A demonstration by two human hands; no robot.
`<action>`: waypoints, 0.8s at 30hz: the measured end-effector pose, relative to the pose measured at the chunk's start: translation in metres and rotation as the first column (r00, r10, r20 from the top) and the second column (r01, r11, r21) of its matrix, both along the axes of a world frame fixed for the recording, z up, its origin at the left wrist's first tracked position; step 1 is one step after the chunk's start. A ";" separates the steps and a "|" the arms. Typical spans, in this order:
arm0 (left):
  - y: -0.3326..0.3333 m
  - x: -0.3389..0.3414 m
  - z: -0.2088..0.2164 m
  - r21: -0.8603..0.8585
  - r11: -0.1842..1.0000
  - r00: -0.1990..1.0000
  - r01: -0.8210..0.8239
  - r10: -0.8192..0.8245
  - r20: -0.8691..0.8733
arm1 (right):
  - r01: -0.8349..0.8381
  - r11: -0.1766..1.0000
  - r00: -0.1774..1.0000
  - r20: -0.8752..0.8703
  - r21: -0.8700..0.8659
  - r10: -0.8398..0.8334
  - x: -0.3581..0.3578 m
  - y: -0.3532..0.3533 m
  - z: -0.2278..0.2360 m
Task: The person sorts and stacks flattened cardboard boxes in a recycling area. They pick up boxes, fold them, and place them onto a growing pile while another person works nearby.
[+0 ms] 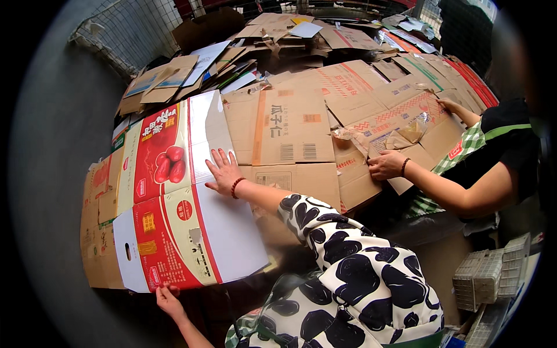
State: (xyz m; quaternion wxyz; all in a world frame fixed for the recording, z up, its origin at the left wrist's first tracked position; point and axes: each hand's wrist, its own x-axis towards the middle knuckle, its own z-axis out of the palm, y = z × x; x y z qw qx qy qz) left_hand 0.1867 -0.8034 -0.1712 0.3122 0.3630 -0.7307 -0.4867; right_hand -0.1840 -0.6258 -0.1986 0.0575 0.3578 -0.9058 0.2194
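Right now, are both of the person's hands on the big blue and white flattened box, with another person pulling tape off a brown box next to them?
Not quite: the flattened box is red and white, not blue, as the head view shows. Left hand, right hand and the co-worker's hand are as you said.

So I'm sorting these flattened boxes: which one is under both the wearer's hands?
The red and white flattened box with the fruit picture; the left hand grips its near edge, the right hand presses it. The rest are brown.

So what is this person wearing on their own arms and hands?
The right hand has a red beaded bracelet at the wrist, and further up the arm a loose sleeve in white with big black blotches. The left hand and forearm are bare: no glove or band visible.
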 end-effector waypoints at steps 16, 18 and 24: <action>-0.038 -0.092 -0.014 -0.287 0.866 0.396 0.409 0.115 0.911 | -0.087 0.953 0.996 0.047 0.290 0.077 0.024 -0.032 -0.027; -0.039 -0.094 -0.018 -0.280 0.862 0.381 0.423 0.111 0.918 | -0.076 0.954 0.997 0.034 0.289 0.070 0.023 -0.032 -0.032; -0.040 -0.095 -0.028 -0.266 0.864 0.354 0.428 0.111 0.929 | -0.066 0.960 0.997 -0.022 0.272 0.075 0.022 -0.035 -0.045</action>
